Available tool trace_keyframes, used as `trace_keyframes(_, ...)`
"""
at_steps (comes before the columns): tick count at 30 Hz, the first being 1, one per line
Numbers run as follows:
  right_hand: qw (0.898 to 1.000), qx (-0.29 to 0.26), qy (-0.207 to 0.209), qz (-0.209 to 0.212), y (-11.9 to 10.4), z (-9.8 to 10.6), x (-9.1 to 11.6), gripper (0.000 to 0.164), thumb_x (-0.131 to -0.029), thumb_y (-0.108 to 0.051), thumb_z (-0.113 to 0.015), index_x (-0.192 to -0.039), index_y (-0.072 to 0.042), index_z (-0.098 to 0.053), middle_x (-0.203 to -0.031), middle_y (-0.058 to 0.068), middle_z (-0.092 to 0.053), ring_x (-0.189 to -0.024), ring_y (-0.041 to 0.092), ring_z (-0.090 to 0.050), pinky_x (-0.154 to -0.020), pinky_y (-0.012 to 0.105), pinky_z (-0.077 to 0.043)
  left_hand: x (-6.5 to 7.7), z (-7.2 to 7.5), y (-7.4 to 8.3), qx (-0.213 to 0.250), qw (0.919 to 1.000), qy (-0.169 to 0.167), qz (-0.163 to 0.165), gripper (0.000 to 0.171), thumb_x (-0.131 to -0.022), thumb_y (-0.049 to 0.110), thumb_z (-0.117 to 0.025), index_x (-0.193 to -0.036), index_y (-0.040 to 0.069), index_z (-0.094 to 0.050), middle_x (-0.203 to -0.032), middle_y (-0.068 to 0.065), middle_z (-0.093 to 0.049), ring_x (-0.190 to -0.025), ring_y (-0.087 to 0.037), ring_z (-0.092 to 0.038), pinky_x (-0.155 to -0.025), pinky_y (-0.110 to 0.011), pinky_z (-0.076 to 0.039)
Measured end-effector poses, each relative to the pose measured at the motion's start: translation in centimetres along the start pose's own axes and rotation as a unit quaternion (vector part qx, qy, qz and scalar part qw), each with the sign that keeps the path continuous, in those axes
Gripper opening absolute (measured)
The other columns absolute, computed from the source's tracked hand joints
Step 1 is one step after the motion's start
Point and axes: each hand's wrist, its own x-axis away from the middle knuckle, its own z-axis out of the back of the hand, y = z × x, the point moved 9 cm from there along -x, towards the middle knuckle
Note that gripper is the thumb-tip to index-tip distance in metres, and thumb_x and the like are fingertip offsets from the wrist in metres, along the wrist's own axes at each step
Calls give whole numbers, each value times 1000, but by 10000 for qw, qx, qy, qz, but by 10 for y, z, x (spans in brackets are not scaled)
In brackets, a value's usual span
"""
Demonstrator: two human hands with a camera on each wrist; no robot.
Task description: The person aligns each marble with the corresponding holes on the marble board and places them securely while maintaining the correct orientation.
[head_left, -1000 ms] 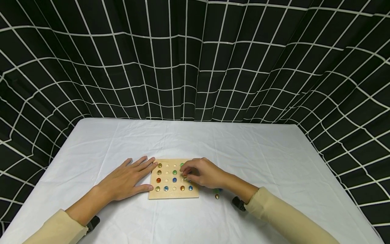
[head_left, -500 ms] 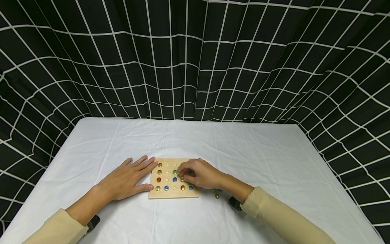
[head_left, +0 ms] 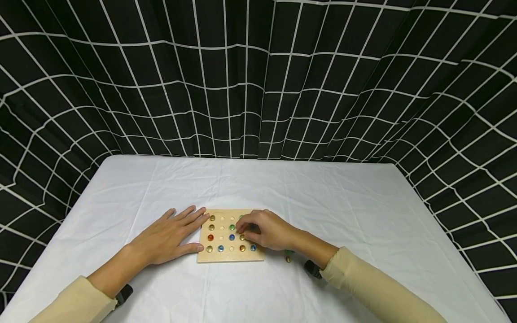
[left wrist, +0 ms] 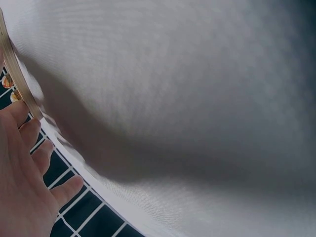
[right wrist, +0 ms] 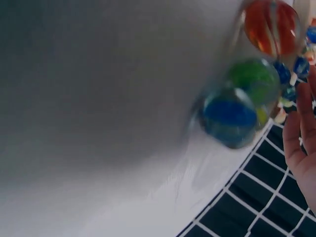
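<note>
A wooden board [head_left: 226, 256] with rows of round hollows lies on the white cloth, several glass marbles seated in it. My left hand [head_left: 171, 237] rests flat, fingers spread, at the board's left edge. Over the board's right side, my right hand [head_left: 264, 231] has thumb and fingers curled down around a yellowish marble [head_left: 242, 237] at a hollow in the third row. A blue marble [head_left: 232, 237] and a green marble [head_left: 232, 227] sit just left of those fingertips. The hand covers part of the right columns.
Loose marbles lie on the cloth right of the board, under my right forearm: an orange marble [right wrist: 271, 25], a green marble [right wrist: 253, 80] and a blue marble [right wrist: 229, 117]. A black curtain [head_left: 242, 89] with white grid lines surrounds the table [head_left: 323, 193].
My right hand has shifted slightly left and lowered the yellowish marble from between its fingertips to a hollow in the third row. The left hand has not moved.
</note>
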Motion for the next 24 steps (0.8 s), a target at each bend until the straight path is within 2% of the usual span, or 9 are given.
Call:
trace_keyframes(7,9988,-383,297,-55,9,21,13,24,-89,0,-73,-112,-7,-70,-103,0,-73,-100,14,-67,-92,38,-52,1,0,0,-8,10000,2,4,79,-96,70,-40,-156,19,-36,-160,-2,-35,-147,-29,-31,-110,-65,-29)
trace_keyframes(12,9976,-436,432,-334,22,36,27,26,-88,0,-73,-113,-8,-70,-104,-1,-74,-101,16,-66,-92,46,-52,1,0,1,-7,10000,25,-23,79,-96,70,-40,-156,19,-35,-160,-2,-34,-147,-28,-31,-110,-64,-30)
trace_keyframes(17,9963,-377,561,-536,36,45,44,26,-87,-1,-74,-112,-7,-71,-103,-1,-74,-100,18,-66,-91,47,-51,1,1,1,-17,10000,21,-21,79,-96,70,-40,-156,20,-35,-160,-2,-34,-147,-28,-31,-110,-64,-30)
trace_keyframes(24,9961,-337,532,-611,50,45,65,26,-87,-1,-74,-111,-8,-71,-101,-3,-75,-97,14,-67,-89,42,-51,1,1,1,-9,10000,8,-11,79,-96,70,-40,-156,19,-36,-160,-2,-34,-147,-28,-31,-110,-64,-29)
